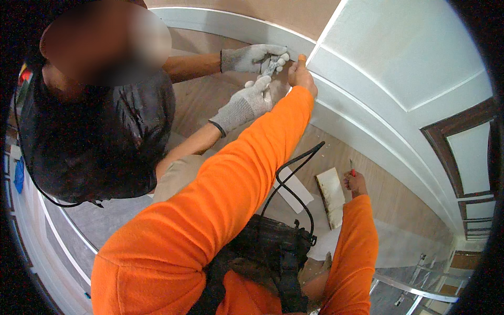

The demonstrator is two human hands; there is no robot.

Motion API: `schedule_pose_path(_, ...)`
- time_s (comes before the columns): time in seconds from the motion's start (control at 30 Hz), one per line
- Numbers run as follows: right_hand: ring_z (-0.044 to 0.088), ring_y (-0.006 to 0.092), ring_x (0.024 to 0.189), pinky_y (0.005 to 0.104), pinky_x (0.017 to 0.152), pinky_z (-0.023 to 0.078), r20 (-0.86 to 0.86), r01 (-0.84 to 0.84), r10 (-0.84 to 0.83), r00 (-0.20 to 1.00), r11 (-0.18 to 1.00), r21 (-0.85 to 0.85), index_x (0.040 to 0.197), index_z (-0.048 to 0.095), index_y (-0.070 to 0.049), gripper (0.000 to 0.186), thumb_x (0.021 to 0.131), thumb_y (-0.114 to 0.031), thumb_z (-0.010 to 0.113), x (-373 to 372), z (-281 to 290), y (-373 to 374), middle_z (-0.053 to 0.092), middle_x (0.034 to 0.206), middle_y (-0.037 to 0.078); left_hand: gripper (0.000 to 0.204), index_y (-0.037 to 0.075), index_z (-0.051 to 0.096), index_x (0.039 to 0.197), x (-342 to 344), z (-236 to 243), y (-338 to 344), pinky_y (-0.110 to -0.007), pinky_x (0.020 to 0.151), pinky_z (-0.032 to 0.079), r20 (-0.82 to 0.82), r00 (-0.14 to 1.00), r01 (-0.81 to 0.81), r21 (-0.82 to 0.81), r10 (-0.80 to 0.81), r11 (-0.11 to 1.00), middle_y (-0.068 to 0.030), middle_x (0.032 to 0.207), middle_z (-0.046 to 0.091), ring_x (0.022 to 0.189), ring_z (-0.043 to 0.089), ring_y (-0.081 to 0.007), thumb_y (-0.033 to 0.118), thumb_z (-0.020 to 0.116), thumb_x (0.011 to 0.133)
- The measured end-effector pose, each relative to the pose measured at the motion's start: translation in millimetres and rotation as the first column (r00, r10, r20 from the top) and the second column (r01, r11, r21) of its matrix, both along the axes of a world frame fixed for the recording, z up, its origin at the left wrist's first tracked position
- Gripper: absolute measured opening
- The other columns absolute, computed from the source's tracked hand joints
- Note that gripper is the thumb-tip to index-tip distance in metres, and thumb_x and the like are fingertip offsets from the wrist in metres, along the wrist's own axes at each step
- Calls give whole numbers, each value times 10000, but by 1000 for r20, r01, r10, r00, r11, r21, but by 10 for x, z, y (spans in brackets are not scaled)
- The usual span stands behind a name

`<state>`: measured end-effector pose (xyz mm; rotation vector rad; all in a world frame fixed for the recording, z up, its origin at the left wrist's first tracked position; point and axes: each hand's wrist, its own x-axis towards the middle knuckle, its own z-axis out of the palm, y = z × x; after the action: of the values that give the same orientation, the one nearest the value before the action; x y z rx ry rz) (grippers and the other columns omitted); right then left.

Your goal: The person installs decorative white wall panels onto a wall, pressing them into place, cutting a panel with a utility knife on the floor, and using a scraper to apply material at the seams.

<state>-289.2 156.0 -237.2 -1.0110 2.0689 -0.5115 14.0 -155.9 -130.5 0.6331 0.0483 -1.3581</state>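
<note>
My left hand [302, 77] reaches up to the white skirting and trim [341, 84], fingers curled, beside a co-worker's gloved hands [251, 100]; what it holds, if anything, I cannot make out. Those grey gloves grip a pale, smeared tool [271, 66] at the wall. Lower right, my right hand [355, 182] is closed on a red-handled tool with a thin metal tip, just right of a stained white board piece [329, 197] on the wood-look floor.
The co-worker [100, 142] in dark clothing is close at my left. A black bag [273, 241] with looped straps hangs below me, over a white strip [295, 190]. A metal ladder-like frame [420, 289] lies at lower right. A dark wood-framed panel [438, 144] is at right.
</note>
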Motion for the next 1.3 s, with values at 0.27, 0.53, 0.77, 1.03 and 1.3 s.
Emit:
schedule_pose_path(0.27,548,142,514,298,445,426,30,43,-44,999,999,23,938,651,-49,121,907,-100,545,13,37,47,600,663,60,519,-25,525,1237,-35,-110,-41,-351,958,416,0,1000,11,-67,-11,998,-117,1202,578,1096,520,-213,308,696,878)
schedule_pose_path(0.53,568,138,525,300,455,450,-6,-30,30,1000,999,12,953,653,-46,123,922,-142,583,29,-34,-28,617,678,50,516,-21,521,1241,54,-164,-126,-341,984,396,-56,998,24,-44,-26,999,-107,1212,572,1124,505,-207,289,708,874)
schedule_pose_path(0.77,575,140,536,297,465,453,-52,-2,5,999,999,41,953,655,-57,119,927,-146,580,-60,44,41,632,695,52,524,-20,531,1232,-51,-28,-22,-353,963,413,-2,1000,24,31,-24,999,-105,1189,587,1088,529,-217,322,707,876)
schedule_pose_path(1.03,546,136,505,282,447,430,33,60,-61,998,997,38,941,643,-58,112,926,-95,539,-77,-27,55,614,680,53,498,-32,527,1225,-29,1,51,-341,950,419,51,999,10,15,-11,1000,-118,1173,587,1056,535,-212,293,698,888)
schedule_pose_path(1.3,549,136,522,280,452,431,32,11,-12,999,1000,11,955,638,-52,109,940,-127,560,-150,-87,43,609,680,64,507,-36,518,1221,70,-20,68,-338,973,407,-16,997,74,-84,-76,994,-116,1173,581,1081,523,-204,286,709,881)
